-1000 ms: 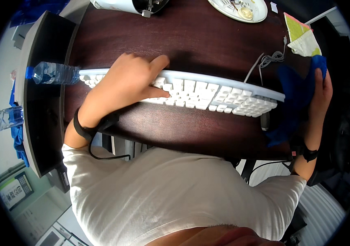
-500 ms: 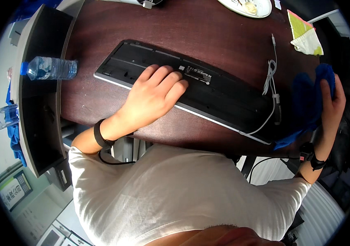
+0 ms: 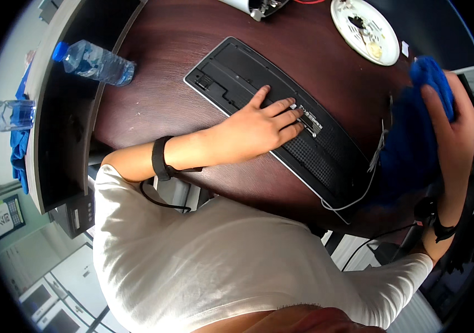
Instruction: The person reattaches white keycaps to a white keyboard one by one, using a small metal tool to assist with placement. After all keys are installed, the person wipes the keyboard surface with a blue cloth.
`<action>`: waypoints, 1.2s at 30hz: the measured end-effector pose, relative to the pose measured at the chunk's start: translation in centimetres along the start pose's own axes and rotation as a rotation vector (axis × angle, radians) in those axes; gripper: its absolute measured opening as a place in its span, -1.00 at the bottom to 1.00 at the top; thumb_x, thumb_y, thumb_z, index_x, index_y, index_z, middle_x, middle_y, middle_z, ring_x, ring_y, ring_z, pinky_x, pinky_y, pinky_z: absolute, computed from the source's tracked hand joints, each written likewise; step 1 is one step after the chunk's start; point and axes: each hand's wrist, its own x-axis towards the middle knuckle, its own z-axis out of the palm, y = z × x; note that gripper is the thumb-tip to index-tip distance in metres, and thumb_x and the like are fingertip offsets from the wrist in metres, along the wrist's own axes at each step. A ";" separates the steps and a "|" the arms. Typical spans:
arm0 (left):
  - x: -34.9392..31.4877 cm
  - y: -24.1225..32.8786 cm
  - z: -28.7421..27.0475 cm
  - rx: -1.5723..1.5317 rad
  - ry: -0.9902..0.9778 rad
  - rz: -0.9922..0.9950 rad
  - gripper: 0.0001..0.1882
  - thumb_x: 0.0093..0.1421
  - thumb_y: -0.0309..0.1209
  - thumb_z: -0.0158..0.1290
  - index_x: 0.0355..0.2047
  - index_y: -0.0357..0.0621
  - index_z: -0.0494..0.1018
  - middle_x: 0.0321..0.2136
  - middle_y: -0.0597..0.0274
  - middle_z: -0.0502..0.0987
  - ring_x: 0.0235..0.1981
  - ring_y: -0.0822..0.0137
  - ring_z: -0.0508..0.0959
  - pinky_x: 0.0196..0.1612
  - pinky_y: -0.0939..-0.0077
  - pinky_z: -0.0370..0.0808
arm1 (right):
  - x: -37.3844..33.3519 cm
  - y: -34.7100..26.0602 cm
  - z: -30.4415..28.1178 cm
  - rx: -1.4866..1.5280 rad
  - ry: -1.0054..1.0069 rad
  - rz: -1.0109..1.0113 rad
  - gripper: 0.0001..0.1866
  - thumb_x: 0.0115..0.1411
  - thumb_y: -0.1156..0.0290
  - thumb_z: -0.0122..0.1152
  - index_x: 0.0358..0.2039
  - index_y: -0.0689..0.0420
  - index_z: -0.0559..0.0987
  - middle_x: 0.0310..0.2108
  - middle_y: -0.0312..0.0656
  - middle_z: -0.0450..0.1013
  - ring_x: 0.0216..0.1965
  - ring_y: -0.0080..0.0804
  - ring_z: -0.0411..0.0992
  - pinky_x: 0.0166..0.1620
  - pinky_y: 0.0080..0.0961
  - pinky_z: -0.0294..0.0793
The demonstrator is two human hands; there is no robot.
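A black keyboard (image 3: 331, 158) with a pale edge lies face down on the dark reddish-brown table, slanting from far left to near right. My left hand (image 3: 253, 129) rests on its underside with the fingers spread beside the printed label; nothing is held in it. My right hand (image 3: 454, 114) grips a blue cloth (image 3: 409, 147) that hangs, slightly blurred, over the keyboard's right end and hides part of it. A thin grey cable (image 3: 380, 145), bundled near the cloth, loops down toward the keyboard's near edge.
A water bottle with a blue cap (image 3: 95, 62) lies at the far left, by a raised shelf (image 3: 76, 105). A white plate (image 3: 343, 28) with food scraps stands at the far right. Past the shelf shows a clear cup (image 3: 12, 116) near more blue cloth (image 3: 20, 150).
My left hand's fingers, bent over the keyboard before, are now spread out on it nearer the label. The whole view has turned, so the bottle, plate and keyboard appear shifted. The cloth stays gripped.
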 end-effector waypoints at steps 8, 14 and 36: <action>-0.7 -1.0 -0.4 -0.135 -0.086 0.014 -0.32 0.06 -0.36 0.18 0.23 -0.11 0.33 0.30 0.09 0.26 0.38 0.10 0.17 0.39 -0.20 0.05 | 9.2 -6.0 11.5 0.222 -0.012 -0.283 -0.69 0.21 0.28 0.28 -0.14 0.20 0.52 -0.32 0.03 0.54 -0.26 -0.06 0.56 -0.19 -0.27 0.52; -1.9 -4.1 -3.1 -0.447 -0.209 -0.039 -0.42 0.11 -0.35 0.17 0.15 -0.25 0.38 0.16 0.01 0.39 0.25 0.02 0.33 0.40 0.00 0.09 | 13.0 -6.7 21.1 0.256 -0.081 -0.261 -0.73 0.19 0.32 0.24 -0.17 0.21 0.50 -0.22 0.05 0.49 -0.17 0.12 0.49 -0.14 -0.15 0.50; -2.1 -16.0 -5.3 -0.690 -0.399 -0.923 -0.50 0.07 -0.15 0.34 -0.13 -0.31 0.56 -0.36 -0.03 0.63 -0.45 0.06 0.65 -0.47 0.26 0.62 | 13.9 -6.3 24.2 -0.148 -0.249 -0.575 -0.69 0.16 0.32 0.27 -0.16 0.17 0.42 -0.25 -0.11 0.34 -0.25 -0.14 0.51 -0.30 -0.27 0.54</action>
